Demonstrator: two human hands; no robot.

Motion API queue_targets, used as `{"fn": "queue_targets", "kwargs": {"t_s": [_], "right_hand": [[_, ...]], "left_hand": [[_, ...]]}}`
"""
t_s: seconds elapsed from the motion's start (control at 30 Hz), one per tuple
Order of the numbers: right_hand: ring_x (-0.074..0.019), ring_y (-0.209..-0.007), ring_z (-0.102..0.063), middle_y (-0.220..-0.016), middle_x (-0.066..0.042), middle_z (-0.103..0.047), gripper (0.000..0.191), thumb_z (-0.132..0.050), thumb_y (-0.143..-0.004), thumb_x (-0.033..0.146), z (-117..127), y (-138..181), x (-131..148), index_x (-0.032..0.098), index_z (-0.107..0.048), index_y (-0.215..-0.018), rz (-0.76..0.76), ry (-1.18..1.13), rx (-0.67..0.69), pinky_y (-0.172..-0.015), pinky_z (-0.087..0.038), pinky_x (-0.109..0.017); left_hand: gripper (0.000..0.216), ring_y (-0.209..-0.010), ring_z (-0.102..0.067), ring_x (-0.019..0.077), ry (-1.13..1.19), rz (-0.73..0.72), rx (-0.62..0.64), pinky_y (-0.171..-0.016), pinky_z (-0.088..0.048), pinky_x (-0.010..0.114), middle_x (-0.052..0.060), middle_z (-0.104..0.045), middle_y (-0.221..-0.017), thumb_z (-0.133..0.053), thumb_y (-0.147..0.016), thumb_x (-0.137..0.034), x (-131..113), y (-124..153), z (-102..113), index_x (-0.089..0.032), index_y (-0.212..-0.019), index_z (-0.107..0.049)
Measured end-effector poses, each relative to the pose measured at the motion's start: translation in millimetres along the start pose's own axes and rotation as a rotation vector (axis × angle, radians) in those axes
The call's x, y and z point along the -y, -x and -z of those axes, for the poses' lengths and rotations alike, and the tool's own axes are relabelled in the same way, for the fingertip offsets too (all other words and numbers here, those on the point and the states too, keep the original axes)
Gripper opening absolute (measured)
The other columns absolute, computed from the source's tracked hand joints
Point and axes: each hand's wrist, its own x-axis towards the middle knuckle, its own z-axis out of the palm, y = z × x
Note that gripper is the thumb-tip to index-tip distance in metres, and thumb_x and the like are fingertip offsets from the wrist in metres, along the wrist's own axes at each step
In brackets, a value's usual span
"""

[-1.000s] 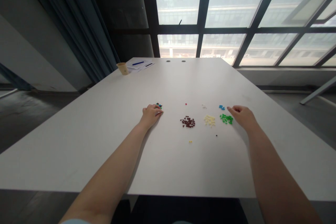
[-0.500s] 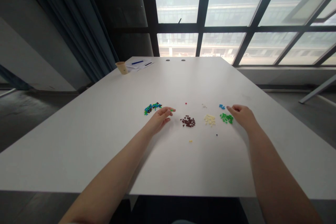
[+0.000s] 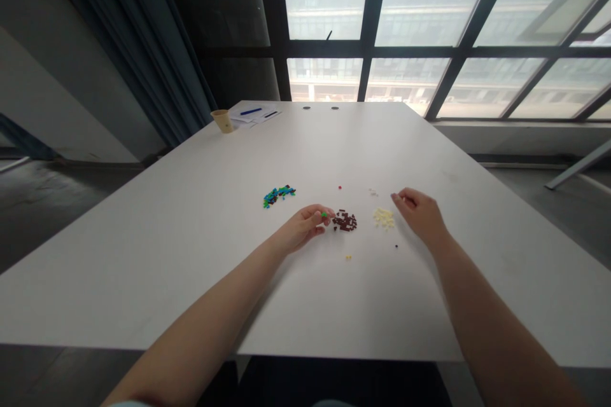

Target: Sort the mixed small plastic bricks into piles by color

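My left hand (image 3: pixel 304 227) pinches a small green toy brick (image 3: pixel 324 214) between thumb and fingers, just left of a pile of dark brown bricks (image 3: pixel 344 221). My right hand (image 3: pixel 421 213) hovers at the right, its thumb and fingertips pressed together; whether anything is in them is too small to see. Right below its fingertips lies a pile of cream bricks (image 3: pixel 384 217). The hand hides the spot where green and blue bricks lay. A few white pieces (image 3: pixel 373 192) sit to its left.
A mixed heap of blue, green and brown bricks (image 3: pixel 277 195) lies left of centre. Single small pieces are a red one (image 3: pixel 340 187), a black one (image 3: pixel 396 246) and some yellow (image 3: pixel 348 257). At the far left stand a paper cup (image 3: pixel 222 121) and papers with a blue pen (image 3: pixel 251 111).
My left hand has moved right and nearer, carrying the green brick from beside the mixed heap to the brown pile. My right hand has shifted left, now covering the green and blue bricks.
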Motion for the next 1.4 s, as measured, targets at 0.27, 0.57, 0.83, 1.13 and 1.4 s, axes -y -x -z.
{"fn": "queue_targets", "kwargs": {"t_s": [0.27, 0.57, 0.83, 1.13, 1.4], "right_hand": [[-0.012, -0.063, -0.053, -0.071, -0.002, -0.062, 0.016, -0.055, -0.079, 0.029, -34.3, 38.2, 69.9, 0.022, -0.065, -0.089, 0.447, -0.378, 0.164, -0.062, -0.042, -0.024], [-0.0122, -0.065, -0.057, -0.07, -0.002, -0.065, 0.014, -0.055, -0.081, 0.026, -45.8, 40.3, 64.4, 0.022, -0.068, -0.082, 0.475, -0.331, 0.14, -0.064, -0.043, -0.024], [-0.0111, -0.056, -0.052, -0.068, -0.001, -0.064, 0.019, -0.057, -0.077, 0.035, -11.1, 7.5, 20.9, 0.022, -0.07, -0.079, 0.213, -0.109, 0.227, -0.056, -0.038, -0.024], [-0.0105, -0.045, -0.042, -0.049, 0.001, -0.051, 0.018, -0.064, -0.061, 0.036, 22.4, -12.1, -71.2, 0.02, -0.071, -0.065, -0.168, 0.206, 0.379, -0.046, -0.026, -0.025], [-0.0129, -0.049, -0.049, -0.058, -0.002, -0.063, 0.018, -0.063, -0.059, 0.032, 10.4, -13.0, -68.0, 0.019, -0.072, -0.068, -0.184, 0.128, 0.409, -0.049, -0.034, -0.026]], "left_hand": [[0.04, -0.061, -0.037, 0.0083, -0.275, -0.038, -0.013, -0.059, -0.029, 0.023, 0.0, -0.052, -0.067, -0.065, -0.063, -0.053, 6.9, -5.3, -5.5, -0.014, -0.071, -0.063], [0.042, -0.057, -0.033, 0.0091, -0.4, -0.065, 0.041, -0.055, -0.025, 0.024, -0.002, -0.043, -0.056, -0.06, -0.067, -0.055, 4.8, -4.9, -13.3, -0.013, -0.067, -0.064], [0.045, -0.067, -0.047, 0.0117, -0.427, 0.006, -0.067, -0.059, -0.034, 0.023, 0.006, -0.062, -0.075, -0.053, -0.073, -0.056, 8.8, -6.0, -3.6, -0.016, -0.082, -0.07], [0.04, -0.068, -0.05, 0.0115, -0.411, 0.036, -0.157, -0.059, -0.036, 0.022, 0.008, -0.066, -0.087, -0.054, -0.072, -0.052, 11.1, -6.8, 2.5, -0.015, -0.077, -0.069], [0.039, -0.067, -0.051, 0.0113, -0.438, 0.023, -0.126, -0.058, -0.035, 0.022, 0.008, -0.066, -0.085, -0.052, -0.074, -0.05, 8.8, -6.6, 1.7, -0.015, -0.078, -0.068]]}}
